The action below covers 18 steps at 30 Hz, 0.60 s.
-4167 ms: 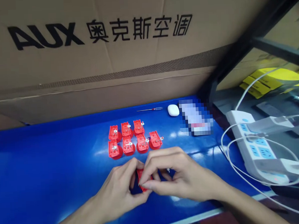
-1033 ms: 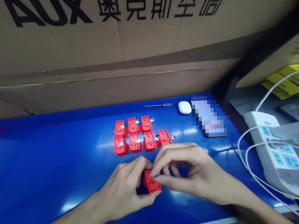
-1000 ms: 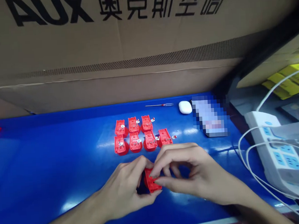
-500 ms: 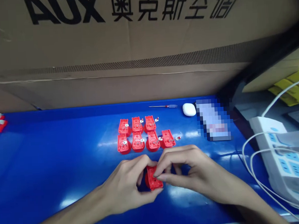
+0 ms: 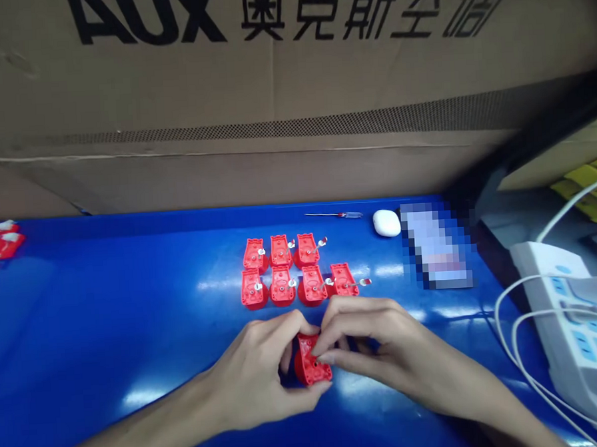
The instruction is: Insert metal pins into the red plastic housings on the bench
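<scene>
A red plastic housing [image 5: 308, 373] is gripped at its edges between the thumb and fingers of my left hand [image 5: 266, 368]. Over its open face, my right hand [image 5: 379, 342] pinches with thumb and forefinger close to a small dark hole. Whatever lies between those fingertips is hidden or too small to name. Just beyond my hands stand several similar red housings [image 5: 282, 288] in two rows, each with a small pin tipped in white sticking out.
Behind the rows lie a thin screwdriver [image 5: 341, 215], a white rounded case [image 5: 387, 223] and a blurred-out flat object [image 5: 437, 246]. A white power strip [image 5: 574, 322] with cables is at right. Red and white parts [image 5: 2, 242] sit far left. A cardboard box [image 5: 271, 85] walls the back.
The whole view has shifted, so everything appears a little further right. Both hands keep nearly the same hold on the red housing, with the right fingertips still over its face.
</scene>
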{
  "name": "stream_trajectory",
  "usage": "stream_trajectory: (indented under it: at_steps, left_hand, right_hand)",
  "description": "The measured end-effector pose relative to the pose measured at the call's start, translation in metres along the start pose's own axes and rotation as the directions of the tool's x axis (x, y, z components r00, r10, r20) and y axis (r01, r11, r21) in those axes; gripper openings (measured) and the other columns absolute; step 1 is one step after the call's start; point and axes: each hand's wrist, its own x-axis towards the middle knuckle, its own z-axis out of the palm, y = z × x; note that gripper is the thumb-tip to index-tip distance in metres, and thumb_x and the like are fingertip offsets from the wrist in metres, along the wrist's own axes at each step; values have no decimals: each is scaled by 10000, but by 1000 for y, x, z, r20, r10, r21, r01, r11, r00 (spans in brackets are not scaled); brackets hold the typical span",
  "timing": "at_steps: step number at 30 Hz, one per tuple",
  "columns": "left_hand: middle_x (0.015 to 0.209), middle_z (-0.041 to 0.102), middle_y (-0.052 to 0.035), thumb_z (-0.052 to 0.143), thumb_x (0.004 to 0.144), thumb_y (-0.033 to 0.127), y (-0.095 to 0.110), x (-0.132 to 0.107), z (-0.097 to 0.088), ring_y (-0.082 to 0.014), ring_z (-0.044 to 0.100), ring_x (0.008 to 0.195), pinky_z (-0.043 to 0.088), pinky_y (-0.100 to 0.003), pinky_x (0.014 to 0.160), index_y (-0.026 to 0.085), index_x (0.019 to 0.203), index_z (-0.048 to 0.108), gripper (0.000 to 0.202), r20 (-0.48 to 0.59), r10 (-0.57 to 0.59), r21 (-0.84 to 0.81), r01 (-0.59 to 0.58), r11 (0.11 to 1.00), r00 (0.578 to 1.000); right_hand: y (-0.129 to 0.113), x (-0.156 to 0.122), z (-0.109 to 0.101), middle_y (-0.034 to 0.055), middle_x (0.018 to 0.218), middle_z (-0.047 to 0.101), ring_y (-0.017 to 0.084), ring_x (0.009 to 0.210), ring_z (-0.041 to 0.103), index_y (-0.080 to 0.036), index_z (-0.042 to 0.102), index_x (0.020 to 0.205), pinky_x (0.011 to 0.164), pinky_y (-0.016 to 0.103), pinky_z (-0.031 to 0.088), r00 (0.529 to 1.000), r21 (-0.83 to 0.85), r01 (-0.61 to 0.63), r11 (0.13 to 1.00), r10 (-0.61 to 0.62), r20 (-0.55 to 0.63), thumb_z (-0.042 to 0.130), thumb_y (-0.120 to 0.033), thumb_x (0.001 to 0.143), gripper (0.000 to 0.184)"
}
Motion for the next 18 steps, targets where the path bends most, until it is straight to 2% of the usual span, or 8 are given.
stream_trajectory:
  at_steps: [11, 18]
  left_hand:
    - [698, 573, 88, 813, 843, 272, -2, -2, 1, -93, 491, 545, 379, -230, 527, 240, 1045, 603, 293, 25, -23, 25, 22, 999, 999]
    - [735, 590, 71, 810, 838, 252, 0, -2, -1, -89, 479, 558, 367, -220, 522, 226, 1059, 612, 298, 9, 7, 42, -8, 999, 1000]
  right_hand:
    - [-2, 2, -1, 3, 992, 743, 141, 831, 662, -268, 827, 1096, 753, 287, 500, 1000, 38, -3, 999, 4, -24, 737, -338, 1079, 115]
    - [-1, 9, -2, 13, 944, 754, 162, 847, 678, -239, 839, 1061, 786, 304, 509, 1000, 36, 12, 999, -11, -26, 751, -377, 1066, 164]
